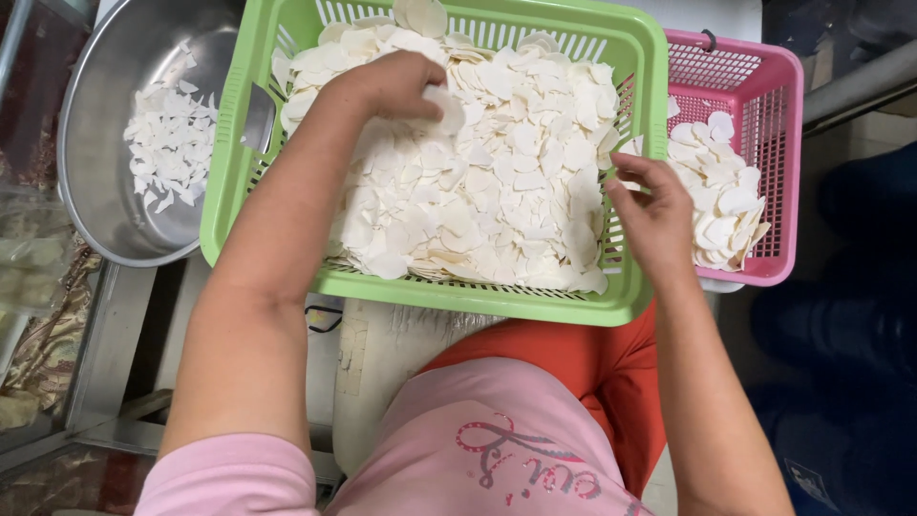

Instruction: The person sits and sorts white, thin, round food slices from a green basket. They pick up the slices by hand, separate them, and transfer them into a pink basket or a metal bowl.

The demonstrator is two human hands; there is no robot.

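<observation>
white, thin slices (478, 172) fill the green basket (640, 57) at centre frame. left hand (396, 84), upper centre, pinches one slice in a closed grip on top of the heap; right hand (650, 205), at the basket's right rim, holds small pieces in curled fingers. lifting single slices from the top layer seems wise, since they look brittle. pink basket (778, 86) right, steel bowl (95, 96) upper left, both part filled.
</observation>
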